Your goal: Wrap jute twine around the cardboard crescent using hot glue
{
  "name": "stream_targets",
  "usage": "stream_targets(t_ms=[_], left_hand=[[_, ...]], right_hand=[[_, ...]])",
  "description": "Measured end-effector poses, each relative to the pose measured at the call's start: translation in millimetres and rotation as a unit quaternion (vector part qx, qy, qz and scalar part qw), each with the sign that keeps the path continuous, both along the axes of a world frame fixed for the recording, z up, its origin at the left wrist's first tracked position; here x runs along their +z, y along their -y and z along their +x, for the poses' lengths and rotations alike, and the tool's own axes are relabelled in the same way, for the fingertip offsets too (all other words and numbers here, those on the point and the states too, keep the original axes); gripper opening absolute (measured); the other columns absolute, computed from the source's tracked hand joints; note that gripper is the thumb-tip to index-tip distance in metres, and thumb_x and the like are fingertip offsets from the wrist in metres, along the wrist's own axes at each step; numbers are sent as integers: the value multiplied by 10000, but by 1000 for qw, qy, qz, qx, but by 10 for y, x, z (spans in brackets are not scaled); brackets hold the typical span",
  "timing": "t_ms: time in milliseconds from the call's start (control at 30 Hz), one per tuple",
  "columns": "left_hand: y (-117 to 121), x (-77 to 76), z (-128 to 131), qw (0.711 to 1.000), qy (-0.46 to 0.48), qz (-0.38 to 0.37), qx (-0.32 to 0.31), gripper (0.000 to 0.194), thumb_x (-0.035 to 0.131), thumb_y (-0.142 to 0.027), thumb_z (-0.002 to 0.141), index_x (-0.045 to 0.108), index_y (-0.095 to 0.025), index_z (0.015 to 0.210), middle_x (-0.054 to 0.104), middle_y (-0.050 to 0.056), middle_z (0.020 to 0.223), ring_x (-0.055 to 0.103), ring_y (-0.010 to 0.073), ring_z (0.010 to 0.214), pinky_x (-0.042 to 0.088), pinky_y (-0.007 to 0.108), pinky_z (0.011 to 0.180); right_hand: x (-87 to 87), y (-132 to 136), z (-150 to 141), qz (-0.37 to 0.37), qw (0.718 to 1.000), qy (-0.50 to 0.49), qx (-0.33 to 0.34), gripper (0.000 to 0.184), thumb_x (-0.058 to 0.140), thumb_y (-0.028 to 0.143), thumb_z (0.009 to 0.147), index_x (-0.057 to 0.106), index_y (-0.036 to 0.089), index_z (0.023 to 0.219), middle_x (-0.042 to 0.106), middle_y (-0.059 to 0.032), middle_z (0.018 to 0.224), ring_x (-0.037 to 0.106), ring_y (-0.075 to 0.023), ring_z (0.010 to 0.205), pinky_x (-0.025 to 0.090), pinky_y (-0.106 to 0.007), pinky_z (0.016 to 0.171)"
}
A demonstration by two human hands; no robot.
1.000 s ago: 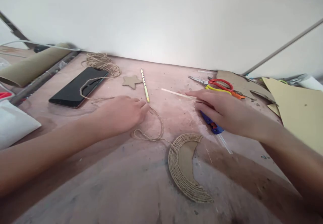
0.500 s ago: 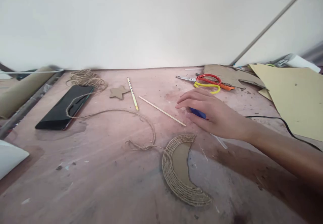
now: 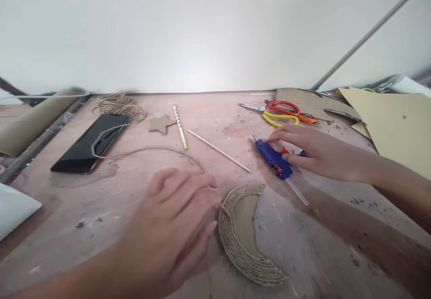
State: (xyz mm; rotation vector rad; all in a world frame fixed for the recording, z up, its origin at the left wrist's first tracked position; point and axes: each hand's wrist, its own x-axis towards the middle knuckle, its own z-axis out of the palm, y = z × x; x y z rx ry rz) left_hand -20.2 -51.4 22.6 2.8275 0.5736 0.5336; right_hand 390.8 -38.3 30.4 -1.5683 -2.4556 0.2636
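Note:
A cardboard crescent (image 3: 247, 220) lies flat, with rows of twine (image 3: 232, 249) covering its outer band. My left hand (image 3: 178, 218), slightly blurred, is just left of it over the loose strand. Its thumb and fingers are apart, and the strand passes by the fingertips. On the right, my right hand (image 3: 313, 151) has its thumb and fingers around the handle and trigger area of a blue glue gun (image 3: 274, 157). The gun rests on the table, nozzle pointing away, a clear glue stick (image 3: 298, 192) protruding from its rear. The palm hides part of the handle.
A thin wooden stick (image 3: 218, 151), a patterned pencil (image 3: 180, 128) and a cardboard star (image 3: 162, 124) lie mid-table. Twine bundle (image 3: 117, 106) and phone (image 3: 89, 144) sit left. Scissors (image 3: 281, 111), cardboard scraps (image 3: 303, 99) and a yellow sheet (image 3: 400, 128) lie right.
My left hand has come into view beside the crescent. My right hand has shifted right toward the gun's handle, uncovering its body and nozzle. The gun stays in place.

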Motion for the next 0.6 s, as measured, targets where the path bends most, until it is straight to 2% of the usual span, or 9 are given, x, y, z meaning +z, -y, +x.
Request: stream_targets(t_ms=[100, 200, 267, 400, 533, 600], left_hand=[[27, -180, 208, 999, 7, 35, 4, 297, 486, -228, 1161, 717, -150, 1331, 794, 148, 1450, 707, 330, 1327, 430, 564, 1165], [73, -275, 277, 996, -4, 85, -21, 339, 505, -211, 1158, 710, -130, 1415, 771, 140, 1528, 683, 323, 1383, 347, 556, 1239], [69, -266, 269, 993, 8, 107, -49, 334, 478, -179, 1177, 722, -128, 1401, 795, 132, 1479, 696, 305, 1334, 354, 547, 1224], [38, -194, 252, 992, 18, 103, -70, 379, 360, -161, 1227, 738, -142, 1258, 826, 101, 1244, 711, 265, 1076, 415, 498, 1022], [58, -189, 262, 995, 16, 86, -53, 305, 404, -144, 1202, 706, -151, 1157, 798, 96, 1180, 680, 262, 988, 418, 477, 942], [72, -203, 263, 997, 15, 57, -54, 222, 466, -130, 1168, 685, -158, 1145, 779, 88, 1146, 666, 256, 971, 423, 454, 915]], right_hand=[[10, 14, 127, -36, 999, -1, 18, 352, 571, 397, 1102, 785, 281, 1356, 822, -131, 1403, 797, -397, 1270, 678, -609, 1033], [1, 38, 250, -47, 998, -8, 31, 405, 616, 371, 1065, 773, 324, 1435, 791, -111, 1494, 769, -409, 1356, 666, -612, 1086], [1, 64, 319, -65, 997, 2, 30, 448, 669, 371, 1032, 756, 347, 1470, 769, -100, 1522, 746, -421, 1385, 636, -623, 1133], [32, 151, 342, -109, 994, 31, -2, 387, 659, 303, 1077, 726, 307, 1458, 773, -134, 1454, 754, -400, 1322, 615, -553, 1111], [32, 235, 221, -107, 994, 6, -9, 382, 624, 292, 1134, 636, 335, 1513, 746, -125, 1482, 731, -357, 1346, 592, -475, 1099], [9, 259, 112, -82, 996, -30, -6, 313, 640, 328, 1141, 641, 344, 1453, 750, -99, 1415, 742, -312, 1265, 601, -431, 1038]])
